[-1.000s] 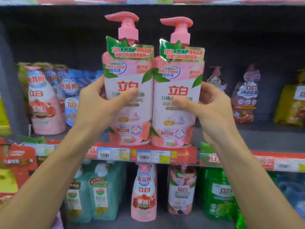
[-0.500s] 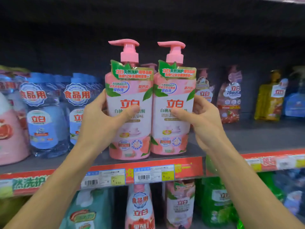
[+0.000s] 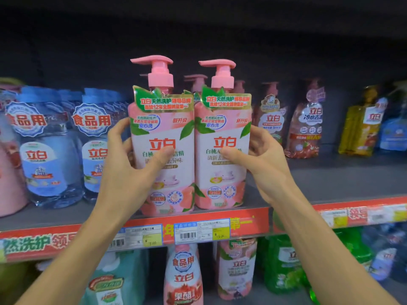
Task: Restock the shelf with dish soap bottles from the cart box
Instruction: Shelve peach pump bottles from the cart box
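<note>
Pink bottles: two, upright at frame centre, touching, on the shelf front edge: left bottle, right bottle.
Left hand: gripping the left bottle (thumb across label).
Right hand: gripping the right bottle.
Blue bottles: two clear at frame left.
Price tags: two on the red strip.

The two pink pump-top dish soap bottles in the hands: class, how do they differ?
The left pink pump-top bottle, gripped by the left hand, appears larger and nearer than the right pink pump-top bottle, gripped by the right hand. Its base shows lower. Both stand upright, share labels, and touch.
</note>
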Tool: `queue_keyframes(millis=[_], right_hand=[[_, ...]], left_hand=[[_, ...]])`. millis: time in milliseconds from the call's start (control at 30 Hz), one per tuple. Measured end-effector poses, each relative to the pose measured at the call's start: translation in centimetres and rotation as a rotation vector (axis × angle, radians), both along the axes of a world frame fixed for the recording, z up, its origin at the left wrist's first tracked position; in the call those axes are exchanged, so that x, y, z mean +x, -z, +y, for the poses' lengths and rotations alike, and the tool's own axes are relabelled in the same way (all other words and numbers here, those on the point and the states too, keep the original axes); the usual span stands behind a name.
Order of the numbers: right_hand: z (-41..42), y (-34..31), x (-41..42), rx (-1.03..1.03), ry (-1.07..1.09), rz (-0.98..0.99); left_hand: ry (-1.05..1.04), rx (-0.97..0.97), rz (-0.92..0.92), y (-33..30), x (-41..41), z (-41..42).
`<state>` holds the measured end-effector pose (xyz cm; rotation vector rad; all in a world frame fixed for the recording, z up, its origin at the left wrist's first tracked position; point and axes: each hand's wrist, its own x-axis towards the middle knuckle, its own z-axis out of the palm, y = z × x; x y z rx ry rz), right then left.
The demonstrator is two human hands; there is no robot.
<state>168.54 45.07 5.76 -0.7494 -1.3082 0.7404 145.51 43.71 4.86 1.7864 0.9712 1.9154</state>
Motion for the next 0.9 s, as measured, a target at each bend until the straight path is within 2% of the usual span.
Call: queue_keyframes(millis=[100,233,300,400,567,900], right_hand=[[-0.1,-0.1,0.1,-0.022,0.007,-0.066],[-0.9,-0.1,-0.1,-0.046,0.035,-0.200],[-1.5,-0.2,-0.7,-0.040,0.133,-0.342],[-2.1,0.0,-2.0,0.007,0.289,-0.497],[-2.3,1.3,-2.8,0.050,0.367,-0.509],[-2.1,2.2,-2.9,0.003,0.337,-0.416]], left_hand=[[-0.079,-0.010,0.061,0.5,0.2,0.3],[-0.287,0.035,0.221,0.9,0.5,0.1],[-0.451,0.036,0.297,1.0,1.4,-0.8],[-0.634,-0.104,0.389,1.0,2.7,-2.3],[-0.725,-0.189,0.499,2.1,3.9,-3.7],[-0.804,-0.251,0.510,2.3,4.9,-2.6]])
